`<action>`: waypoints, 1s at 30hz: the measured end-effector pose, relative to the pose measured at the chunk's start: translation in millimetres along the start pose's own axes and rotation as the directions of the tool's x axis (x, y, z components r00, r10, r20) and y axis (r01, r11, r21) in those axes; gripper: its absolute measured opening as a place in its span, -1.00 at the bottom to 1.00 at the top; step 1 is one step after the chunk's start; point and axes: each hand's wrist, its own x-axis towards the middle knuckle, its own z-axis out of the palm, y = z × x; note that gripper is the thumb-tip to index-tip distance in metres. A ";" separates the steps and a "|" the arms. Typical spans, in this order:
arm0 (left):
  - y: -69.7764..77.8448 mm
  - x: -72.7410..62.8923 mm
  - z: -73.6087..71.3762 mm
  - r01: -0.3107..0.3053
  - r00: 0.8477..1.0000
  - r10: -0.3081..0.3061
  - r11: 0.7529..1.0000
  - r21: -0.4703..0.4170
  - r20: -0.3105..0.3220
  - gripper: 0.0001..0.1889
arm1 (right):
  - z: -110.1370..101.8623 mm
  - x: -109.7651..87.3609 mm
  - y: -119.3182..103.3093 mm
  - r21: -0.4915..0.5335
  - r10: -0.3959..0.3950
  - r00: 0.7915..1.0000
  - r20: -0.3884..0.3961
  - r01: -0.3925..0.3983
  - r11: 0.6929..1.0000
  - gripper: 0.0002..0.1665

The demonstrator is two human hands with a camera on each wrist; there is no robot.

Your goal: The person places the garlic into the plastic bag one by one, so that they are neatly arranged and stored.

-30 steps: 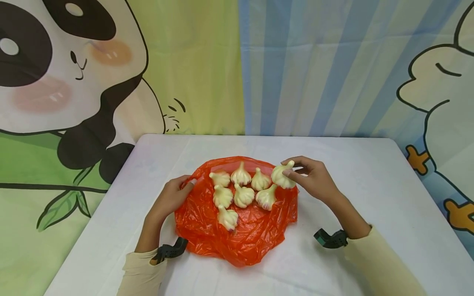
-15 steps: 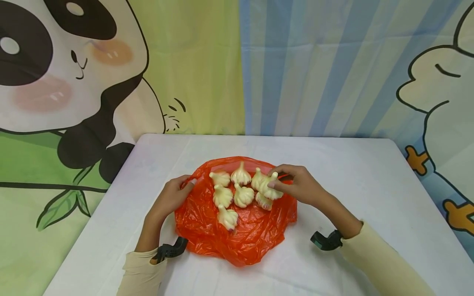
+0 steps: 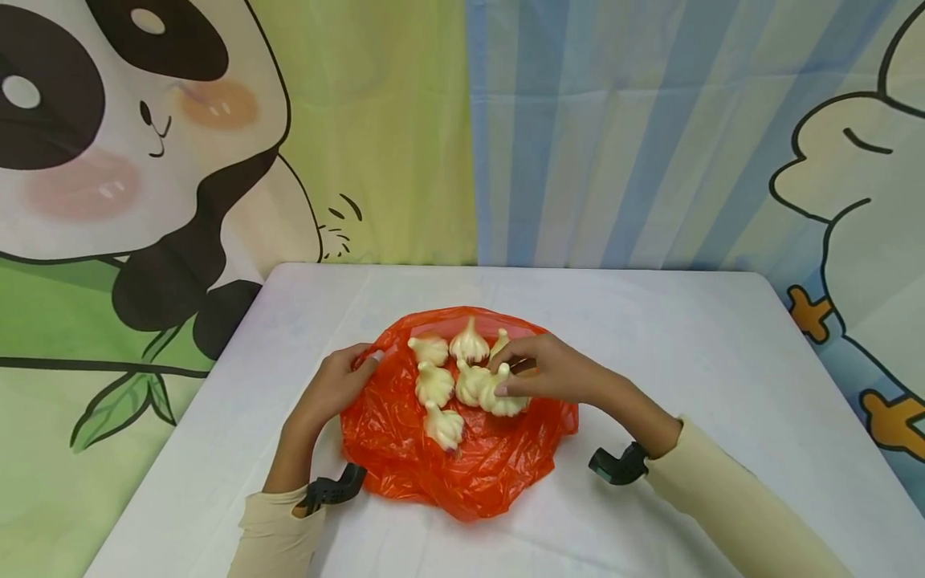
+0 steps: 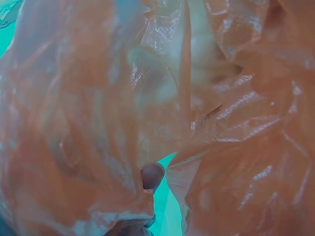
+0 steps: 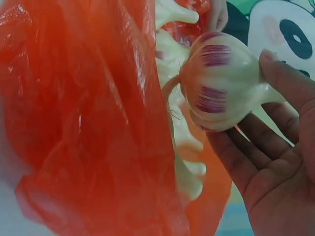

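Note:
A red plastic bag [image 3: 477, 474] lies spread on the table, its mouth facing up. My left hand [image 3: 331, 389] pinches its left rim; in the left wrist view, bag film [image 4: 236, 172] hides most of that hand, leaving a fingertip [image 4: 152, 175] in sight. Over the bag's right half, my right hand [image 3: 552, 369] holds a garlic bulb [image 3: 509, 399] between thumb and fingers. The right wrist view shows this garlic bulb [image 5: 219, 81] with purple streaks and a root tuft, just above the bag's edge. Several pale garlic bulbs [image 3: 435, 385] rest in the bag, one partly behind my right hand.
The white table [image 3: 694, 345] extends around the bag on all sides. Behind it hangs a curtain [image 3: 614, 160] printed with a panda and stripes. A dark wrist camera [image 3: 620, 466] sits on the right wrist, another camera [image 3: 336, 487] on the left.
My right hand has carried the garlic bulb left and toward me, from the bag's far right edge to over the bulbs near its middle. The left hand has stayed put.

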 end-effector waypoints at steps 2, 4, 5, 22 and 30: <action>0.7 0.4 -0.1 -0.003 1.000 0.003 1.000 0.003 -0.003 -0.56 | 2.9 3.4 -1.2 0.003 0.000 0.999 0.042 0.000 1.000 -0.73; 0.8 0.7 -0.3 -0.007 1.000 0.007 1.000 0.008 -0.007 -0.57 | 6.6 7.1 -2.2 -0.006 0.013 0.996 0.083 -0.013 1.000 -0.74; 0.8 0.9 -0.3 -0.007 1.000 0.007 1.000 0.009 -0.007 -0.57 | 8.7 9.0 -2.7 -0.014 0.019 0.994 0.105 -0.017 1.000 -0.74; -0.6 1.4 1.5 -0.005 1.000 0.005 1.000 0.004 -0.005 -0.55 | 26.6 23.3 -6.8 -0.006 0.005 0.965 0.263 -0.004 1.000 -0.76; 0.2 0.6 1.1 -0.010 1.000 0.010 1.000 0.007 -0.006 -0.57 | 29.4 22.7 -3.0 -0.051 0.034 0.962 0.272 -0.021 0.998 -0.76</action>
